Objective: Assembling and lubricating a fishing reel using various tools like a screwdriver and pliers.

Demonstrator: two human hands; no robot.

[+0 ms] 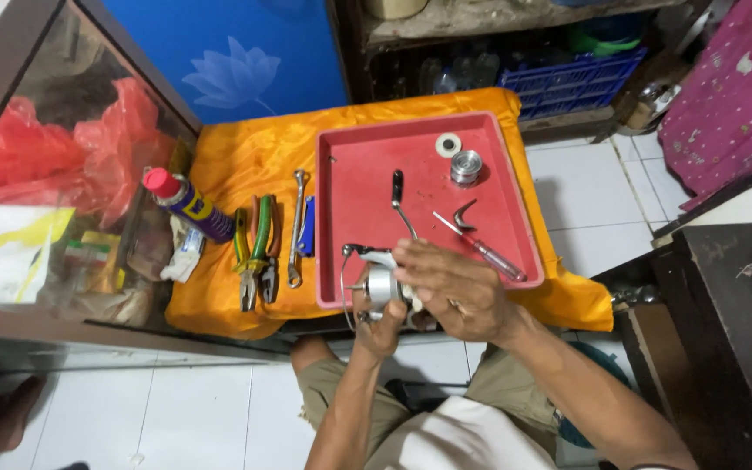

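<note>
orange cloth [245, 157] covers the low table before us, with a red tray [345, 235] on it. our left hand [378, 324] and right hand [454, 292] are both clamped on a silver fishing reel [379, 283] at the tray's near edge. pliers [256, 252] and a wrench [296, 228] lie just left of the tray.

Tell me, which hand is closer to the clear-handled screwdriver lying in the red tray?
Right. The right hand sits just beside the clear-handled screwdriver, while the left hand is farther off, under the silver fishing reel at the red tray edge.
</note>
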